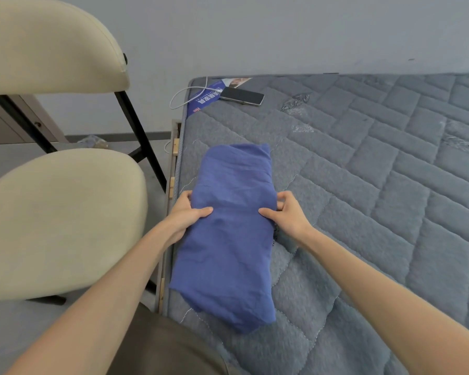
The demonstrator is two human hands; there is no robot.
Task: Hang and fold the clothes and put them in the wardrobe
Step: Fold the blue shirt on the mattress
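Head view. I see a folded blue garment [228, 239] lying lengthwise on the grey quilted mattress [377, 190], close to its left edge. The left hand [186, 215] and right hand [286, 214] pinch its opposite side edges at mid-length, thumbs on top and fingers curled round the cloth. At the far corner lie a dark phone [241, 95], a white cable [183, 93] and a blue leaflet [205, 100]. A cream folding chair [54, 217] stands beside the bed, before a pale grey wall [282, 31].

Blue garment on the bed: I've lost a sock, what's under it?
Only the grey quilted mattress shows around the blue garment. The left hand and right hand pinch its sides, thumbs on top. Whatever else lies under the cloth is covered.
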